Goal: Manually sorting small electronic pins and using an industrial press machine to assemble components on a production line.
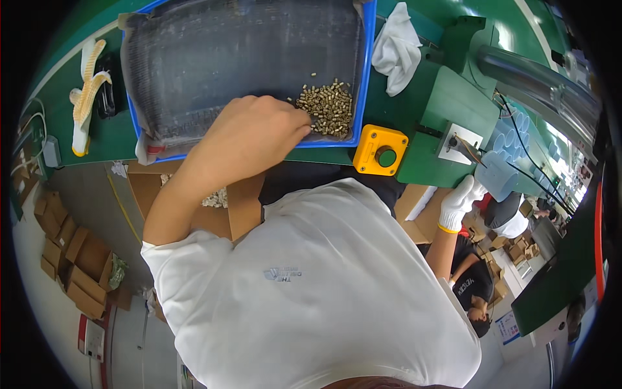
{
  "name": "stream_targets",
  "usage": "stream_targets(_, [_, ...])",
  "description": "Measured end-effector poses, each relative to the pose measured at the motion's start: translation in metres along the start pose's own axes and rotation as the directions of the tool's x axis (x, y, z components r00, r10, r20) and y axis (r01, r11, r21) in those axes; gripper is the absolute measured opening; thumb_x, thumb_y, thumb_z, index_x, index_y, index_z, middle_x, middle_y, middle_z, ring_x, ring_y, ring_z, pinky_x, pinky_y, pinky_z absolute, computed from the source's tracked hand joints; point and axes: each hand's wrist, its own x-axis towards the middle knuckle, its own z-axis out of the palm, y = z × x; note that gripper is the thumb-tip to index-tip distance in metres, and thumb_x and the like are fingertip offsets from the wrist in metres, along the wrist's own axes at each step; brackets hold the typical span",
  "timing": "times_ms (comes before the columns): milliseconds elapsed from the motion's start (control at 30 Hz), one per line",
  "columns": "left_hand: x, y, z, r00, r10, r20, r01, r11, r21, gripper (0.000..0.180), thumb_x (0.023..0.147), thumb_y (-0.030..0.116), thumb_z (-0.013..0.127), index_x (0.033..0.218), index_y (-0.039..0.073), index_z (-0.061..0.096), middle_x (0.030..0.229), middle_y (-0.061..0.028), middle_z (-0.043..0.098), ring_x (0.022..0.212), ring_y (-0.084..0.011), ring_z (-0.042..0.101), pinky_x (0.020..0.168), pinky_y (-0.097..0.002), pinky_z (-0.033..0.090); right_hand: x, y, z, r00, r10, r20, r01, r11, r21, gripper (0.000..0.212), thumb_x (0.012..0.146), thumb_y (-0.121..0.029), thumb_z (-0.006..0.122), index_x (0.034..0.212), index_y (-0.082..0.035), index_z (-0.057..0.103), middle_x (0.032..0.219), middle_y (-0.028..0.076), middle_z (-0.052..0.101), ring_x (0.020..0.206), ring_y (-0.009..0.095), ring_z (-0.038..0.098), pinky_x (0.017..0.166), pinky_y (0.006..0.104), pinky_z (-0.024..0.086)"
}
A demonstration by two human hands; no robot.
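My bare left hand (256, 133) reaches into a blue-rimmed tray (367, 78) lined with dark mesh. Its bent fingertips touch the left edge of a small pile of brass cylindrical pieces (329, 107) in the tray's near right corner. Whether the fingers hold any pieces is hidden under the hand. My right hand (460, 201), in a white glove with a yellow cuff, is raised at the right, just below a small metal fixture on a white plate (459, 145). Its fingers are curled, and what they hold, if anything, does not show.
A yellow box with a green push button (381, 150) sits on the green bench edge between the hands. A white cloth (396, 48) lies right of the tray, a spare white glove (84, 97) to its left. Open cardboard boxes (214, 201) stand below the bench. Another person (476, 292) sits at lower right.
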Motion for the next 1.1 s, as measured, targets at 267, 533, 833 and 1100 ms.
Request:
stream_targets(267, [0.021, 0.010, 0.014, 0.975, 0.217, 0.043, -0.207, 0.964, -0.168, 0.018, 0.095, 0.008, 0.071, 0.110, 0.001, 0.080, 0.112, -0.0111, 0.080, 0.100, -0.0361, 0.077, 0.082, -0.0445, 0.064, -0.026, 0.038, 0.005, 0.998, -0.064, -0.031, 0.058, 0.988, -0.145, 0.044, 0.115, -0.022, 0.044, 0.137, 0.009, 0.067, 0.138, 0.032, 0.065, 0.124, 0.046, 0.061, 0.113, 0.0547, 0.045])
stream_targets(533, [0.015, 0.006, 0.003, 0.959, 0.113, -0.260, -0.143, 0.985, -0.097, 0.036, 0.087, 0.010, 0.085, 0.122, 0.006, 0.079, 0.111, -0.0087, 0.075, 0.101, -0.0324, 0.075, 0.083, -0.0431, 0.063, -0.040, 0.051, 0.004, 0.982, 0.189, -0.010, -0.187, 0.976, 0.113, 0.050, 0.121, -0.032, 0.046, 0.160, -0.001, 0.053, 0.158, 0.024, 0.056, 0.141, 0.038, 0.059, 0.119, 0.0493, 0.047])
stream_targets(833, [0.022, 0.014, 0.038, 0.908, 0.183, -0.376, -0.099, 0.968, 0.232, 0.015, 0.084, 0.008, 0.073, 0.099, 0.008, 0.076, 0.101, -0.0047, 0.065, 0.096, -0.0249, 0.070, 0.083, -0.0378, 0.061, 0.002, -0.003, 0.008, 0.998, 0.035, -0.049, -0.030, 0.994, 0.108, 0.042, 0.111, -0.019, 0.048, 0.140, 0.003, 0.070, 0.140, 0.027, 0.069, 0.127, 0.043, 0.063, 0.109, 0.0537, 0.048])
stream_targets(1100, [0.021, 0.036, 0.055, 0.829, 0.079, -0.554, 0.011, 0.987, 0.158, 0.009, 0.097, 0.014, 0.078, 0.102, 0.006, 0.078, 0.103, -0.0097, 0.074, 0.098, -0.0363, 0.072, 0.083, -0.0465, 0.058, 0.011, -0.016, -0.018, 0.991, -0.133, -0.019, 0.128, 0.981, -0.144, 0.040, 0.101, -0.018, 0.059, 0.135, 0.001, 0.068, 0.139, 0.030, 0.064, 0.129, 0.050, 0.060, 0.113, 0.0577, 0.045])
